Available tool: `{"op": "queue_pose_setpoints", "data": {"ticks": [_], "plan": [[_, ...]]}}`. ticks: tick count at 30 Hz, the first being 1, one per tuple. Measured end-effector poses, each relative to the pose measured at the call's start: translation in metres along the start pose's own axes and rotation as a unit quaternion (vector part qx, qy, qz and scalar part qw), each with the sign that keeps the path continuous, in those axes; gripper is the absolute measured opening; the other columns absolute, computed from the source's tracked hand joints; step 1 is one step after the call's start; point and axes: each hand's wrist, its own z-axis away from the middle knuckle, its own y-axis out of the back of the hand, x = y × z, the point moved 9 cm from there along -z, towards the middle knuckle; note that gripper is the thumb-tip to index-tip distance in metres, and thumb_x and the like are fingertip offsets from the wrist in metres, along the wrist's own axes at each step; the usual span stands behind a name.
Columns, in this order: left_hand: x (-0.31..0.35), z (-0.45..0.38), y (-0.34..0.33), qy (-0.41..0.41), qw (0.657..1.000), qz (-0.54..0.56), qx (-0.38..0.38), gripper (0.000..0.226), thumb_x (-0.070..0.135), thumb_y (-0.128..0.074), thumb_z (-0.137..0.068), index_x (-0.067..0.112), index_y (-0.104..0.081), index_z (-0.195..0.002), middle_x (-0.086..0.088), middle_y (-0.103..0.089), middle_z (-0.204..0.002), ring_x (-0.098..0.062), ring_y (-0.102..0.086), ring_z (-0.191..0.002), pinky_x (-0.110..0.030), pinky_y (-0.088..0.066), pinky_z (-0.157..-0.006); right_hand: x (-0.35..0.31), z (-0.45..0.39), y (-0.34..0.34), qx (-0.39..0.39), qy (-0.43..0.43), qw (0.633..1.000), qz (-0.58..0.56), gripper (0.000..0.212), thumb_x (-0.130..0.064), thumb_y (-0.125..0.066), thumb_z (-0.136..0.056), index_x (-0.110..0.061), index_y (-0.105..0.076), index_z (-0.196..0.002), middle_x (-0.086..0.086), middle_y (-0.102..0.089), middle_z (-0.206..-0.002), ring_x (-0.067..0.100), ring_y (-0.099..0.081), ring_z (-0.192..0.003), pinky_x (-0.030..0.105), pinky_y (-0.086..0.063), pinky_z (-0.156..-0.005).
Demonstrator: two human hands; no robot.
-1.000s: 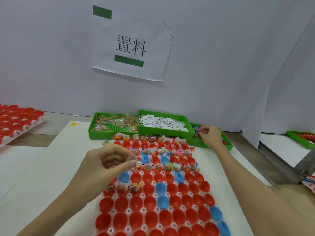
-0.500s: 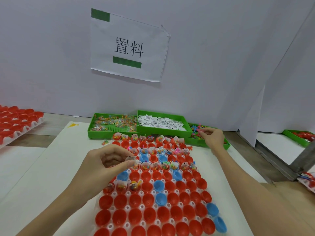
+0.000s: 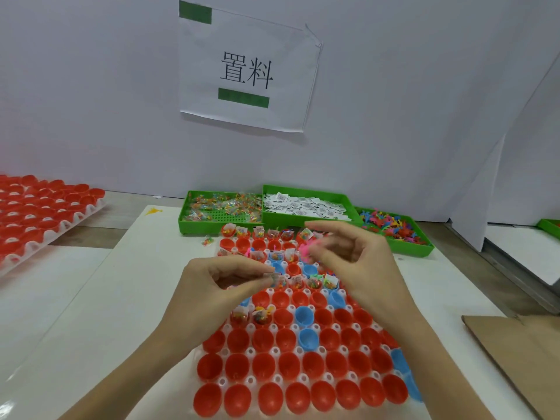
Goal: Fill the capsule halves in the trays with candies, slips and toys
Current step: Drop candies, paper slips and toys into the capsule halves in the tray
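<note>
A white tray (image 3: pixel 222 381) of red and blue capsule halves (image 3: pixel 306 338) lies in front of me; the far rows hold candy packets and slips, the near rows are bare. My left hand (image 3: pixel 212 286) hovers over the tray's left middle, pinching small candy packets and slips (image 3: pixel 277 278) between thumb and fingers. My right hand (image 3: pixel 354 262) is over the tray's far right, blurred, with pink plastic toys (image 3: pixel 307 251) at its fingertips. Behind stand three green bins: candies (image 3: pixel 224 207), slips (image 3: pixel 306 204), toys (image 3: pixel 394 225).
A second tray of red capsule halves (image 3: pixel 39 207) sits at the far left. A brown cardboard sheet (image 3: pixel 521 356) lies at the right. A white wall with a printed sign (image 3: pixel 247 71) closes off the back. A loose candy packet (image 3: pixel 207 240) lies by the tray.
My right hand has come back from the toy bin to above the tray, carrying pink toys. My left hand has stayed over the tray holding its packets.
</note>
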Motion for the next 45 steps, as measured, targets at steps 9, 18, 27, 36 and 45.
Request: {"op": "queue_pose_setpoints", "data": {"ticks": [9, 18, 27, 36, 45], "plan": [[0.002, 0.004, -0.013, -0.067, 0.993, -0.088, -0.029, 0.016, 0.022, -0.086, -0.079, 0.027, -0.084, -0.094, 0.003, -0.076, -0.097, -0.019, -0.076, -0.088, -0.028, -0.062, -0.08, -0.001, 0.019, -0.029, -0.03, 0.036, 0.995, 0.084, 0.01, -0.018, -0.082, -0.085, -0.024, -0.082, -0.094, -0.014, -0.077, -0.085, 0.008, -0.074, -0.082, 0.019, -0.056, -0.073], [0.008, 0.01, -0.022, -0.103, 0.986, -0.13, -0.026, 0.015, 0.027, -0.082, -0.08, 0.023, -0.082, -0.095, 0.007, -0.076, -0.093, -0.016, -0.076, -0.087, -0.028, -0.063, -0.078, 0.005, 0.024, -0.034, -0.099, 0.02, 0.985, 0.137, 0.015, -0.017, -0.071, -0.095, -0.025, -0.081, -0.103, -0.014, -0.077, -0.093, 0.005, -0.072, -0.089, 0.026, -0.059, -0.081], [0.018, 0.012, -0.043, -0.172, 0.927, -0.33, -0.042, 0.018, 0.02, -0.093, -0.07, 0.023, -0.079, -0.082, 0.02, -0.061, -0.08, -0.009, -0.06, -0.086, -0.023, -0.052, -0.073, 0.028, 0.027, -0.037, -0.148, -0.043, 0.979, 0.132, 0.013, -0.011, -0.077, -0.089, -0.023, -0.079, -0.096, -0.013, -0.077, -0.085, 0.002, -0.074, -0.08, 0.025, -0.061, -0.076], [0.0, 0.012, -0.051, -0.147, 0.905, -0.38, -0.123, 0.01, 0.029, -0.088, -0.076, 0.03, -0.082, -0.084, 0.02, -0.069, -0.083, -0.013, -0.049, -0.096, -0.021, -0.046, -0.08, 0.031, 0.031, -0.05, -0.178, -0.036, 0.963, 0.197, 0.017, -0.008, -0.074, -0.088, -0.023, -0.077, -0.095, -0.014, -0.074, -0.082, -0.001, -0.069, -0.078, 0.013, -0.055, -0.069], [-0.004, 0.012, -0.052, -0.149, 0.885, -0.427, -0.11, 0.01, 0.024, -0.087, -0.08, 0.027, -0.081, -0.086, 0.012, -0.064, -0.104, -0.014, -0.045, -0.099, -0.023, -0.044, -0.084, 0.03, 0.033, -0.053, -0.192, -0.033, 0.959, 0.208, 0.014, -0.012, -0.07, -0.088, -0.025, -0.076, -0.092, -0.016, -0.068, -0.081, -0.001, -0.063, -0.079, 0.011, -0.048, -0.065]]}}
